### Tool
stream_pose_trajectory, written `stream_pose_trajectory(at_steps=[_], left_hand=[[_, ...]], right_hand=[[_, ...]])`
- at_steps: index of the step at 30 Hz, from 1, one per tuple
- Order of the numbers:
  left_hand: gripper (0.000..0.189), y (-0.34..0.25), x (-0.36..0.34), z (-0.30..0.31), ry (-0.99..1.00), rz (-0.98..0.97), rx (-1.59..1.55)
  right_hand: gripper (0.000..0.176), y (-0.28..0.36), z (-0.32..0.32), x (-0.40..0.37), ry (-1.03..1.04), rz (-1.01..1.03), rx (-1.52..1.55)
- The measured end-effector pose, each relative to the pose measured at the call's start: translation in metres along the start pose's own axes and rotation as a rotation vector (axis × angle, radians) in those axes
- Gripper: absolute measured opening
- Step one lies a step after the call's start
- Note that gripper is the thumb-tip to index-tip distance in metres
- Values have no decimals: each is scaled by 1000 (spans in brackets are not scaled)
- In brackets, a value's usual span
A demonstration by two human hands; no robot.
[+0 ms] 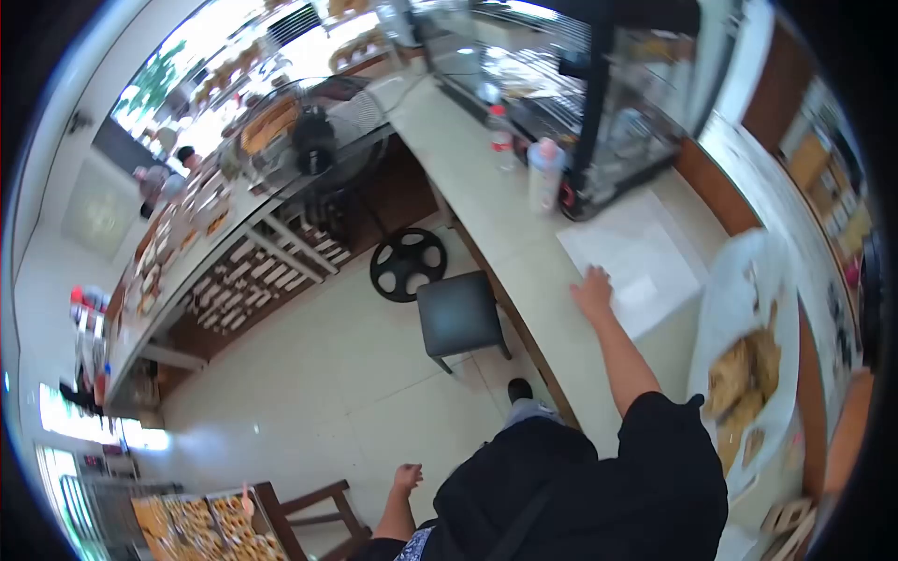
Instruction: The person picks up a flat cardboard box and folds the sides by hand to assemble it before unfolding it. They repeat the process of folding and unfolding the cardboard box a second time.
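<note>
little done so far, seemingly: presses right hand [593,292], fingers spread flat and clasping nothing, on the paper [645,252] at the counter's [486,201] front edge, lets left hand [407,477] dangle off the counter, half curled, hold too small to tell; paper not yet lifted.

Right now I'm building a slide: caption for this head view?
Right hand flat on white paper on the counter; left hand hangs at the side.

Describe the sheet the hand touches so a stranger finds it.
Follow the long pale counter to the glass display case. Beside it lies a white paper sheet, the right hand on its edge. Unlike the upright bottles nearby, it is flat.
</note>
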State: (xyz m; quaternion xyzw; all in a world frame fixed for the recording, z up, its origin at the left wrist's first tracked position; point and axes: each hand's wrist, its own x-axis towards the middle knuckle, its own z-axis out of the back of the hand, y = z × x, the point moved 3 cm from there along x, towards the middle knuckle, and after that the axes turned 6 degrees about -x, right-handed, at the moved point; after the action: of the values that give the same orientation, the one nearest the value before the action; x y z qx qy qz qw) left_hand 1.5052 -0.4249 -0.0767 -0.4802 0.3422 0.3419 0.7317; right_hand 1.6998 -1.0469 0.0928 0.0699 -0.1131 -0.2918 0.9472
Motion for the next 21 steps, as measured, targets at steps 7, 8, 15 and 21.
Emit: stream_pose_trajectory(at_steps=[7, 8, 15, 21], left_hand=[[38, -107, 13, -46, -81, -319, 124], [39, -113, 22, -49, -83, -347, 142], [36, -145, 31, -48, -221, -469, 113], [39, -233, -24, -62, -136, -773, -118]], right_hand=[[32, -102, -111, 95, 105, 285, -227], [38, -90, -82, 102, 242, 154, -123], [57, -41, 44, 104, 594, 190, 113], [61, 156, 194, 8, 712, 556, 40]])
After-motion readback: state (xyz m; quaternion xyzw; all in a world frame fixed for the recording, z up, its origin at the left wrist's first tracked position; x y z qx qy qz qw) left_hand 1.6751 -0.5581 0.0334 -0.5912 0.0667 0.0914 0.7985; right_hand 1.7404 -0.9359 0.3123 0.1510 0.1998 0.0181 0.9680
